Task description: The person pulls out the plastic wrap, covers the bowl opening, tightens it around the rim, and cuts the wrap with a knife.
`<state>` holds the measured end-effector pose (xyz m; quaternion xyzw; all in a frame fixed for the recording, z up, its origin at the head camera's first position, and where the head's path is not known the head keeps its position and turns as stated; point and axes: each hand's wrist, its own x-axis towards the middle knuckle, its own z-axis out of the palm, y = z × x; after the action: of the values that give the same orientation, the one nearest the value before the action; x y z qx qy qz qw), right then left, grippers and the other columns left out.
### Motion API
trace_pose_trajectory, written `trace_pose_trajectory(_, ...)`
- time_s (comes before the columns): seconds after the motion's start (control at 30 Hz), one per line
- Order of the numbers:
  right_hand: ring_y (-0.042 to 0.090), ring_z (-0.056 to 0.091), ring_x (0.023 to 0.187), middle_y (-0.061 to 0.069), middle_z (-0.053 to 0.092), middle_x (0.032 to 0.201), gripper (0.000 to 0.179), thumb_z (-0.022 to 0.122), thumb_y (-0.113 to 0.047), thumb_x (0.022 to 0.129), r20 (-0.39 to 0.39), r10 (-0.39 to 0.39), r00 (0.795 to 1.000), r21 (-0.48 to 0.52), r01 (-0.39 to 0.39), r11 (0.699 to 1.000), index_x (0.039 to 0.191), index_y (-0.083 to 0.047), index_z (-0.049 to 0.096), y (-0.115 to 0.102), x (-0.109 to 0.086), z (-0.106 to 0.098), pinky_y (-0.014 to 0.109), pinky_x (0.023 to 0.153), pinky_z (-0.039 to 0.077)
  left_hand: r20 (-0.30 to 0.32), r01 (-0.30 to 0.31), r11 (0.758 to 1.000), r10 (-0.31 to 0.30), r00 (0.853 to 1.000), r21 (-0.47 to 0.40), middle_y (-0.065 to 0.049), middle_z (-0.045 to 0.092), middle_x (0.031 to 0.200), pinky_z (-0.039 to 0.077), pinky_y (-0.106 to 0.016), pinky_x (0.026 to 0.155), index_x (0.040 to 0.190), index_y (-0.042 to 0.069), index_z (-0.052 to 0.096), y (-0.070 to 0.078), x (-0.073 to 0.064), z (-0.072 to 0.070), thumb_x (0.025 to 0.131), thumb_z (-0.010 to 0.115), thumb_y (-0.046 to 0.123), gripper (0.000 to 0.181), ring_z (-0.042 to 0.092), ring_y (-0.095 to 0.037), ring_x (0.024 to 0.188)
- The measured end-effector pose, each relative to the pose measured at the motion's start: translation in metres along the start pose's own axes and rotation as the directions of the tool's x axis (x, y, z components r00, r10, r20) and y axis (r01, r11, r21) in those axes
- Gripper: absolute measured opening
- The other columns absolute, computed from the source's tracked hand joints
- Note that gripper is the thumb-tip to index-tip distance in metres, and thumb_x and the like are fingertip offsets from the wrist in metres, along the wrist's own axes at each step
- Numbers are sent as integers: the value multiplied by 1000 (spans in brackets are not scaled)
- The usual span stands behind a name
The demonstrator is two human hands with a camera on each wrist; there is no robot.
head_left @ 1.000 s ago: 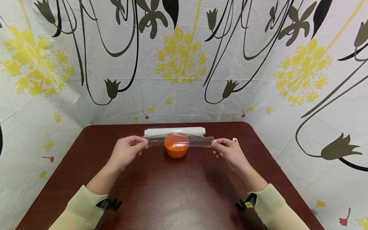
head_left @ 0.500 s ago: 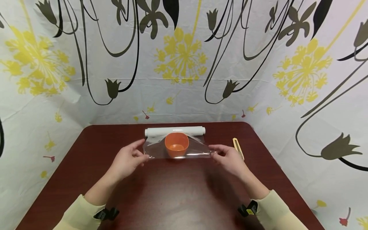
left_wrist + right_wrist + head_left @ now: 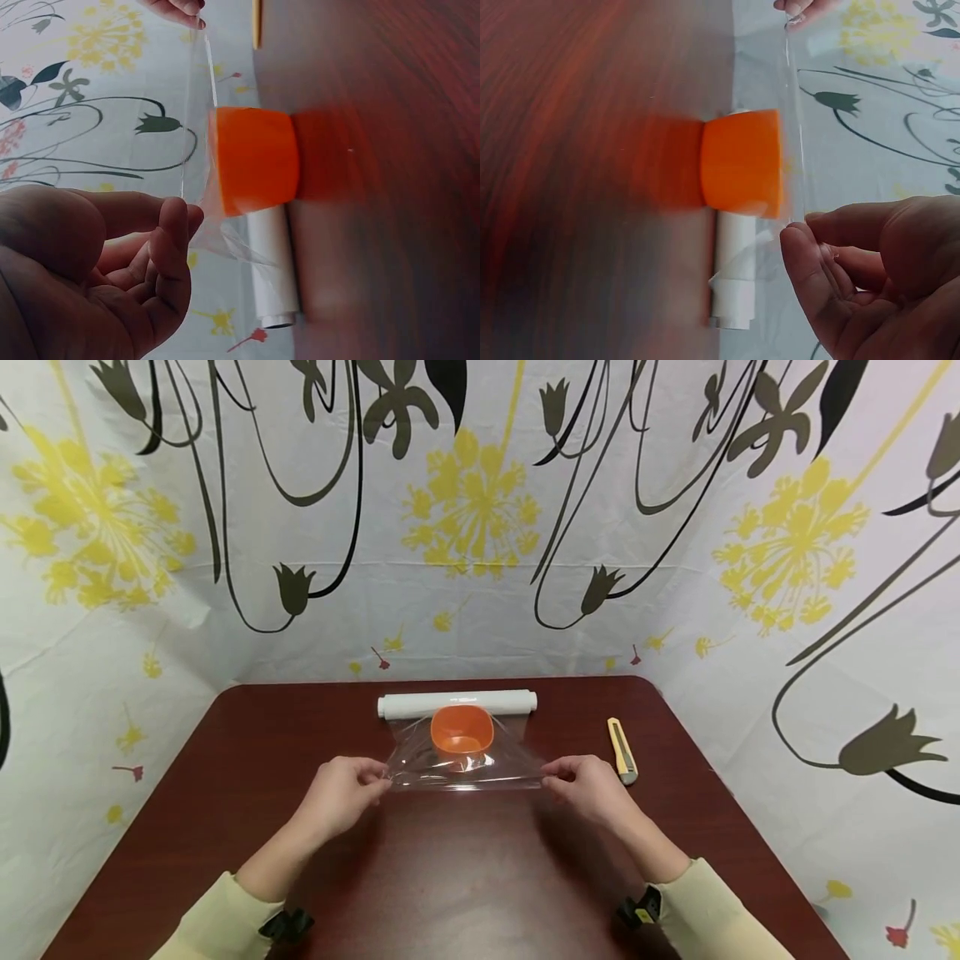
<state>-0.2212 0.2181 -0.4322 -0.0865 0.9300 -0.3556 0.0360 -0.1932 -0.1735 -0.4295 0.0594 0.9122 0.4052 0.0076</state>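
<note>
An orange bowl (image 3: 462, 731) stands on the table with a sheet of clear plastic wrap (image 3: 420, 768) drawn over its top. My left hand (image 3: 342, 793) pinches the near left corner of the wrap between thumb and forefinger; in the left wrist view those fingertips (image 3: 180, 214) hold the film's edge. At the near right corner my right hand (image 3: 588, 787) pinches the film likewise, its fingertips (image 3: 799, 240) beside the bowl in the right wrist view. Behind the bowl lies a white roll of wrap (image 3: 457, 702), from which the film runs forward.
A yellow utility knife (image 3: 622, 752) lies on the dark red table (image 3: 450, 877), right of the right hand. A patterned curtain (image 3: 480, 610) hangs along the table's back and sides.
Both hands have come toward the person and down, drawing the wrap from above the bowl's far part to in front of it. The utility knife, earlier mostly hidden by the right hand, now shows fully.
</note>
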Motion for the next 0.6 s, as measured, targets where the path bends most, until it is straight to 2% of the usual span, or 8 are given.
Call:
trace_pose_trajectory(0.1,14,73,71,0,80,92,12,79,-15,100,17,17,1000,-8,-17,1000,111,-11,84,4,3,6,30,65,56,23,27,1000,-27,999,4,-7,81,87,52,-29,62,119,-1,81,-5,3,4,100,78,9,21,71,-19,72)
trace_pose_trajectory(0.27,11,67,68,-3,75,80,8,79,-14,99,34,32,999,-18,-32,999,105,-12,85,8,9,17,30,64,54,23,29,999,-30,999,39,-7,80,85,54,-29,64,114,0,82,-14,8,11,100,77,8,17,68,-12,68)
trace_pose_trajectory(0.37,11,67,68,-3,74,77,7,79,-13,99,54,46,997,-18,-45,999,103,-11,84,10,12,23,30,64,55,18,25,998,-26,999,55,-6,80,82,54,-29,63,110,0,82,-18,11,15,99,77,7,15,68,-11,66)
trace_pose_trajectory(0.6,12,73,68,0,75,77,8,79,-11,100,107,93,990,21,-96,995,104,-7,84,16,24,33,31,64,61,48,61,996,-64,997,62,-6,77,80,54,-29,60,108,0,82,-26,21,20,100,77,8,12,66,-13,66)
